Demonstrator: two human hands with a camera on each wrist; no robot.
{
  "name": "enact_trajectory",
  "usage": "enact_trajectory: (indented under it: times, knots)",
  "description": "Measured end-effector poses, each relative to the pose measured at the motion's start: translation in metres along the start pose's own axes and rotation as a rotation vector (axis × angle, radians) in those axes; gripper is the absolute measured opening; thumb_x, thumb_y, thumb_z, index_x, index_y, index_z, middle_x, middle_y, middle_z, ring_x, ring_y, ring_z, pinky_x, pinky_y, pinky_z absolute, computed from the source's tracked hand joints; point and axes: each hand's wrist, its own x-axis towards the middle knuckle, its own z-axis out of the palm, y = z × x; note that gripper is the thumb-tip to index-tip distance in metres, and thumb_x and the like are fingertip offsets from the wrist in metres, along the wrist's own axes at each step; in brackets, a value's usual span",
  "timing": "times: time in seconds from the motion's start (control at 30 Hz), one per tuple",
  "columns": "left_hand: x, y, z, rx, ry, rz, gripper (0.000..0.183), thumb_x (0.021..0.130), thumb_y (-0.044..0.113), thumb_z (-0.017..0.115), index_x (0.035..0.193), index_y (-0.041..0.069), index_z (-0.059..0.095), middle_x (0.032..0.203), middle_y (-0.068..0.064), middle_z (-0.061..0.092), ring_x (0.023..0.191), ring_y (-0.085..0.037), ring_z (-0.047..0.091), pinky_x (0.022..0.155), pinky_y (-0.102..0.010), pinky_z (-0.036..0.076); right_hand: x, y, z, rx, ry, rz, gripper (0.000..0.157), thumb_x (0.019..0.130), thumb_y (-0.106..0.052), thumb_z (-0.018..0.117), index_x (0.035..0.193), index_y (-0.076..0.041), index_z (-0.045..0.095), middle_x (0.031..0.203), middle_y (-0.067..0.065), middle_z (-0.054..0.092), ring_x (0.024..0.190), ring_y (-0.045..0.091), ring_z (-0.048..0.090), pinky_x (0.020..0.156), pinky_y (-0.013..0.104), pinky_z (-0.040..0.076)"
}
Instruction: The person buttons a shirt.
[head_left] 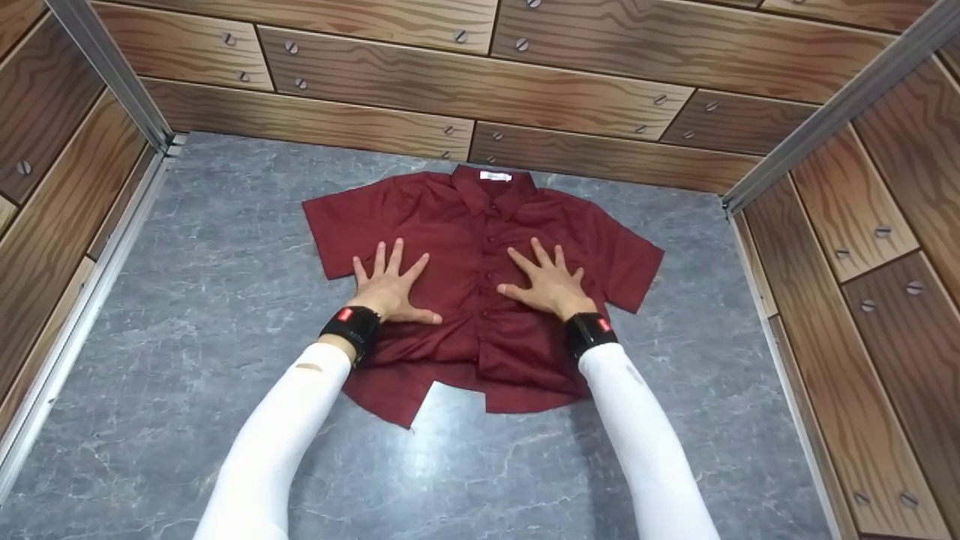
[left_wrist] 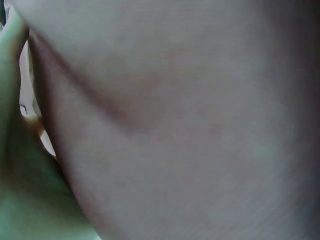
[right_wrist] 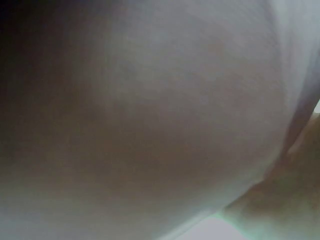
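Note:
A dark red short-sleeved shirt [head_left: 450, 255] lies spread front up, its collar [head_left: 495, 196] toward the back wall and a white label inside the neck. Buttons run down its middle, and the hem is split at the front and creased on the left. My left hand [head_left: 386, 289] rests on the left front panel, fingers spread wide. On the right panel lies my right hand [head_left: 551, 281], also with straight, spread fingers. Both wrist views are filled by blurred skin of the palms, with the shirt out of sight there.
The shirt lies on a grey marbled surface [head_left: 187, 300]. Wood-patterned panels wall it at the back [head_left: 585, 82], left and right, with metal strips at the corners. Black wristbands and white sleeves [head_left: 262, 442] cover my wrists and forearms.

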Motion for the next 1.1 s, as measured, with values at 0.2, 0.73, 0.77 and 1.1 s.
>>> enact_trajectory:
  times: [0.2, 0.73, 0.77, 1.1]
  knots:
    - [0.005, 0.000, -0.003, -0.001, 0.026, 0.002, 0.115, 0.065, 0.081, 0.064, 0.155, 0.036, 0.008, 0.163, -0.012, -0.009, 0.147, -0.041, -0.013, 0.106, -0.073, -0.007, 0.001, 0.005, -0.003, 0.010, 0.013, -0.001, 0.083, 0.082, -0.078, 0.045, 0.152, -0.045, 0.015, 0.164, 0.002, -0.002, 0.148, 0.042, -0.008, 0.104, 0.078, 0.004]
    - [-0.042, -0.032, 0.005, -0.117, 0.102, 0.168, 0.093, 0.076, 0.066, 0.067, 0.152, 0.027, 0.030, 0.162, -0.017, 0.007, 0.148, -0.041, -0.004, 0.107, -0.074, -0.003, -0.081, 0.049, 0.015, -0.010, 0.057, -0.052, 0.077, 0.090, -0.066, 0.046, 0.154, -0.028, 0.024, 0.163, 0.008, 0.011, 0.148, 0.041, 0.000, 0.109, 0.070, 0.014]
    - [-0.042, -0.033, 0.006, -0.112, 0.095, 0.160, 0.094, 0.076, 0.068, 0.066, 0.152, 0.027, 0.029, 0.162, -0.016, 0.006, 0.149, -0.040, -0.005, 0.107, -0.073, -0.004, -0.082, 0.052, 0.016, -0.013, 0.053, -0.049, 0.078, 0.090, -0.067, 0.046, 0.154, -0.029, 0.023, 0.163, 0.008, 0.010, 0.149, 0.040, 0.000, 0.109, 0.070, 0.015]
    - [-0.025, -0.041, -0.001, -0.169, 0.205, 0.097, 0.084, 0.086, 0.071, 0.048, 0.153, 0.025, 0.028, 0.162, -0.017, 0.008, 0.148, -0.042, -0.002, 0.108, -0.072, -0.006, -0.069, 0.075, 0.003, 0.093, 0.207, 0.001, 0.077, 0.092, -0.067, 0.041, 0.153, -0.022, 0.028, 0.161, 0.010, 0.019, 0.148, 0.041, 0.010, 0.108, 0.071, 0.016]
